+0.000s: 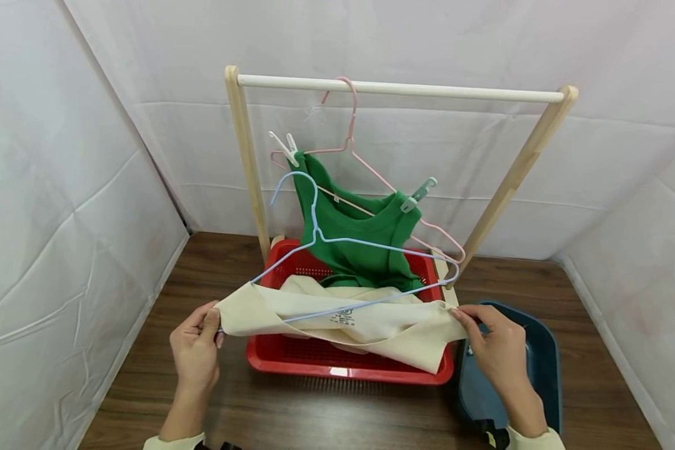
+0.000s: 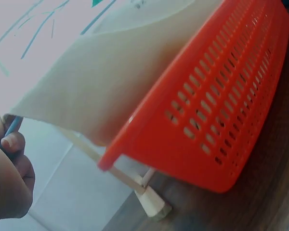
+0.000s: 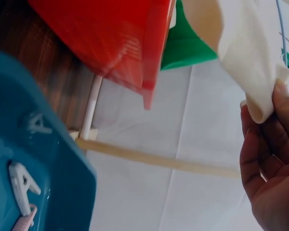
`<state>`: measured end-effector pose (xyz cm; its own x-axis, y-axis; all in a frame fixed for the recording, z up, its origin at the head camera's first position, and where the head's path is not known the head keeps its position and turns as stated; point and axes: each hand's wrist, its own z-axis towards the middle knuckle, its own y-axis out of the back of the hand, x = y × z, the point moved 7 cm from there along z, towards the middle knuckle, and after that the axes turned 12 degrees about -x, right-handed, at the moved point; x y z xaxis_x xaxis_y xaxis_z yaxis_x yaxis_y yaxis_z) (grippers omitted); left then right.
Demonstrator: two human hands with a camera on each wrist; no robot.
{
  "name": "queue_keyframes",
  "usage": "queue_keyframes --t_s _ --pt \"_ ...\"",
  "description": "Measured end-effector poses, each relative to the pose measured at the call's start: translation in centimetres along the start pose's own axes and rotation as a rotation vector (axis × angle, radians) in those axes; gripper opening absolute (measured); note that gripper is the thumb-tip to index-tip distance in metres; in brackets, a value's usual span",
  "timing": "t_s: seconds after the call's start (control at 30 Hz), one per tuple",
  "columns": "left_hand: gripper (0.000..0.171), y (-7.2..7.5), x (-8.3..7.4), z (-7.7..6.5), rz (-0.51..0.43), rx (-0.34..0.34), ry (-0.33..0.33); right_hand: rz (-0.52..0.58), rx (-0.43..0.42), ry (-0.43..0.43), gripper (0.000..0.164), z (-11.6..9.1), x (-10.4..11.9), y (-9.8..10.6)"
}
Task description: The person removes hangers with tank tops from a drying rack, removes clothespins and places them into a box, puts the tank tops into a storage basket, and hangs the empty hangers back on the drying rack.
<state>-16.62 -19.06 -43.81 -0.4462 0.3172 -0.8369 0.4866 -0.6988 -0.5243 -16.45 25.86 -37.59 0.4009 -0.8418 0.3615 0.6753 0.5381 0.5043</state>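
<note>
A cream top [image 1: 416, 353] with a printed neck label is stretched over the front of the red basket [image 1: 292, 369]. My left hand [image 1: 195, 344] pinches its left shoulder together with the end of a blue hanger [image 1: 317, 231]. That end of the hanger sits inside the top; the hook stands up, and the other end sticks out above the neckline. My right hand [image 1: 497, 344] pinches the opposite shoulder between thumb and fingers, below the hanger's free end. In the right wrist view the cloth [image 3: 250, 62] folds over at the fingertips.
Behind, a green top [image 1: 365, 244] hangs from a pink hanger [image 1: 350, 140] on the rack's white rail [image 1: 455, 93], held by a white clip [image 1: 290, 152] and a green clip [image 1: 419, 195]. A blue basin [image 1: 551, 356] at right contains clips, including a white clip [image 3: 23, 187].
</note>
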Motion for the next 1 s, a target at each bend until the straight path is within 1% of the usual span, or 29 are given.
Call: queue_keyframes --t_s 0.07,0.13,0.2,0.27,0.37,0.47,0.53,0.63,0.77,0.9,1.0 --pt "0.020 -0.4 -0.1 -0.1 -0.009 -0.004 -0.012 0.017 0.004 -0.004 0.015 0.2 0.1 -0.5" --pt "0.019 -0.8 -0.2 -0.1 0.005 -0.011 -0.026 0.033 0.002 -0.004 0.015 0.5 0.2 -1.0" --pt "0.019 -1.0 -0.3 -0.3 0.021 -0.018 -0.034 0.031 0.013 -0.022 0.016 0.7 0.4 -1.5" --pt "0.019 -1.2 -0.2 -0.4 0.028 -0.015 -0.035 0.038 0.026 -0.025 0.016 0.8 0.6 -1.9" --pt "0.019 -1.2 0.1 -0.7 0.022 -0.002 -0.029 0.037 0.067 -0.019 0.018 0.7 0.9 -2.3" --pt "0.021 -1.1 0.5 -0.7 0.042 0.012 -0.008 0.041 0.076 -0.002 0.019 0.5 1.0 -2.3" --pt "0.021 -1.2 0.8 -0.7 0.062 0.021 0.007 0.030 0.062 -0.004 0.019 0.4 0.8 -2.1" --pt "0.023 -1.2 1.2 -0.8 0.101 0.030 0.032 0.005 0.016 -0.021 0.016 0.5 0.2 -1.4" --pt "0.023 -1.3 1.4 -0.9 0.129 0.034 0.049 -0.038 -0.044 -0.087 0.012 0.8 -0.9 -0.2" --pt "0.020 -1.6 1.3 -0.9 0.161 0.053 0.041 -0.076 -0.073 -0.150 0.011 1.1 -1.8 1.0" --pt "0.018 -1.8 1.2 -0.9 0.182 0.076 0.027 -0.087 -0.109 -0.160 0.010 1.4 -2.0 1.8"
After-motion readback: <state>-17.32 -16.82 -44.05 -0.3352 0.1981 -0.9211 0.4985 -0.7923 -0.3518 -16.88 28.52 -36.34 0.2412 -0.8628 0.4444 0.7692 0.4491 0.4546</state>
